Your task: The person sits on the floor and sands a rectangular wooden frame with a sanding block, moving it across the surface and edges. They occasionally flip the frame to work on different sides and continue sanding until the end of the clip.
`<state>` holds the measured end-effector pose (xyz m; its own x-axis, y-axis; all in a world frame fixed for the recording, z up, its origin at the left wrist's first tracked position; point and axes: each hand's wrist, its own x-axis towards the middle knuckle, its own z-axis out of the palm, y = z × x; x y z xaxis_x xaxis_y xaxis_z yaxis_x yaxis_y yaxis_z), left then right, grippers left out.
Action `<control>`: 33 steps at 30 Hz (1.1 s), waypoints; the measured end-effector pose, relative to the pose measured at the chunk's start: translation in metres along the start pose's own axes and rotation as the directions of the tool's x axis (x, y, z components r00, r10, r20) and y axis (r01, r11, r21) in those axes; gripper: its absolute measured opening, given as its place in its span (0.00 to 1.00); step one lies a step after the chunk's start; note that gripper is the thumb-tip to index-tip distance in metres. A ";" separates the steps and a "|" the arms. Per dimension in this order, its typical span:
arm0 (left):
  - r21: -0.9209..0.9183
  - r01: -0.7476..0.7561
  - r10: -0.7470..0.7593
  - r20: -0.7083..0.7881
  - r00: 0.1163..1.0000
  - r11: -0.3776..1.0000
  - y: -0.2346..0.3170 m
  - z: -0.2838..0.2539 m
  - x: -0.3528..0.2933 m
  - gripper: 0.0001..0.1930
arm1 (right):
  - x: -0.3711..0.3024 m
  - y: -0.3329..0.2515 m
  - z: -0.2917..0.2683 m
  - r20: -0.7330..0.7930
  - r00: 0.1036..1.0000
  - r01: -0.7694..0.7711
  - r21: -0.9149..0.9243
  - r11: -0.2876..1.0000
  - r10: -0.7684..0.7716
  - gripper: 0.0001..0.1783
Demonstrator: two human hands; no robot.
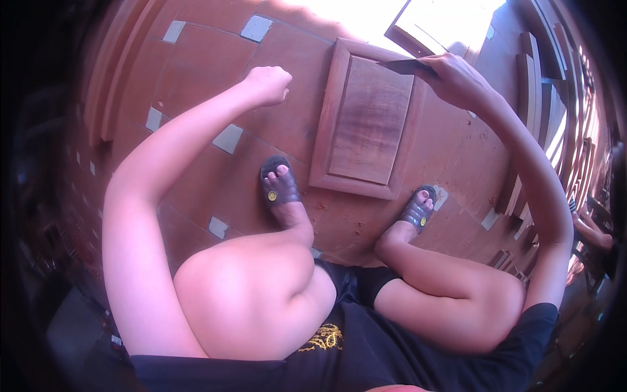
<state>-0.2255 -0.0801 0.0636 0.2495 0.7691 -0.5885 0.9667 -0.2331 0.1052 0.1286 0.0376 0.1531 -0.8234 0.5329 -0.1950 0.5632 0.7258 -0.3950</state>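
On the tiled floor in front of me lies a framed wooden panel [369, 121], like a small cabinet door, with a raised centre and a reddish-brown frame. My right hand [457, 78] is closed round a thin dark flat blade [400, 66] that looks like a putty knife. Its tip points left, over the panel's far right part. To the left of the panel, apart from it, my left hand [269, 85] is curled into a fist. Whether anything is inside that fist is hidden.
My sandalled feet [279, 183] stand at the panel's near side. Another panel [431, 26] lies in bright light at the far right. Wooden boards [532, 104] line the right side, and more long boards [111, 72] the left. Crumbs lie on the floor tiles [470, 157].
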 end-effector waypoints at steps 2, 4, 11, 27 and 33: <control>0.068 -0.039 0.034 0.067 0.997 0.997 -0.001 0.019 -0.004 0.12 | 0.025 -0.025 0.010 0.054 0.998 0.050 -0.104 0.993 -0.045 0.16; 0.136 -0.082 0.062 0.146 0.987 0.987 0.009 0.025 -0.006 0.12 | 0.047 -0.044 0.030 0.081 0.994 0.088 -0.169 0.982 -0.075 0.14; 0.050 -0.125 0.132 -0.173 0.976 0.991 0.007 0.032 0.014 0.05 | 0.049 -0.100 0.119 0.149 0.870 0.493 -0.276 0.825 -0.470 0.12; 0.559 -0.415 0.598 -0.187 0.780 0.717 0.016 -0.013 0.076 0.27 | 0.026 -0.102 0.142 0.062 0.804 0.551 -0.449 0.703 -0.591 0.09; 0.505 -0.430 0.530 -0.064 0.845 0.748 0.026 -0.011 0.086 0.28 | 0.028 -0.103 0.116 0.072 0.904 0.426 -0.094 0.900 -0.421 0.06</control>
<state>-0.1782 -0.0134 0.0243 0.7270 0.5649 -0.3902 0.5872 -0.8062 -0.0732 0.0390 -0.0728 0.0841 -0.9865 0.1452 -0.0753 0.1626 0.9209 -0.3542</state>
